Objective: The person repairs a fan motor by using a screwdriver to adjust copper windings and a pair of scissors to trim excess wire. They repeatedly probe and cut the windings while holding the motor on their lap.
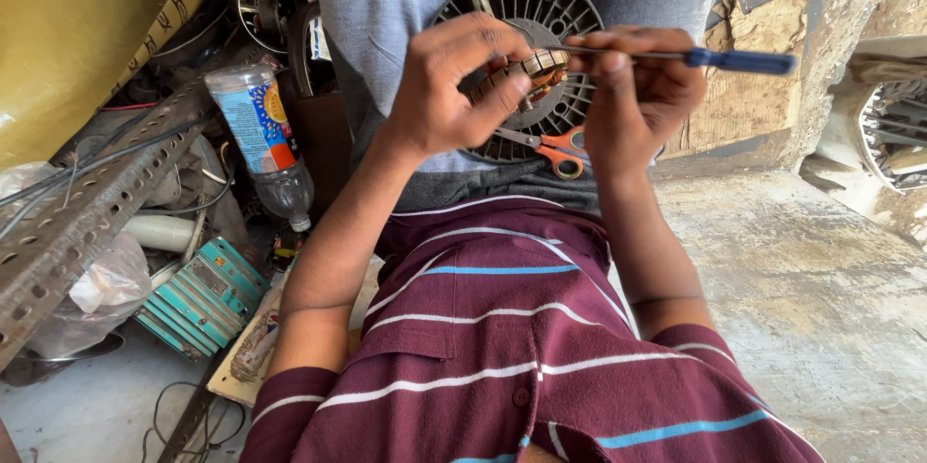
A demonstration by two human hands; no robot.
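In the head view, the left hand [449, 86] pinches a small copper-wound motor part [529, 72] at 12 o'clock, just above the lap. The right hand [637, 96] grips a blue-handled screwdriver [739, 60], whose shaft meets the part. Orange-handled scissors [552, 147] lie on the lap below, over a round slotted fan housing [541, 9] (half hidden by both hands). At 9 o'clock clutter crowds in: a plastic bottle [261, 135] and a perforated metal bar [87, 212]. Bare concrete floor [821, 308] opens at 3 o'clock. The part's far side is hidden by fingers.
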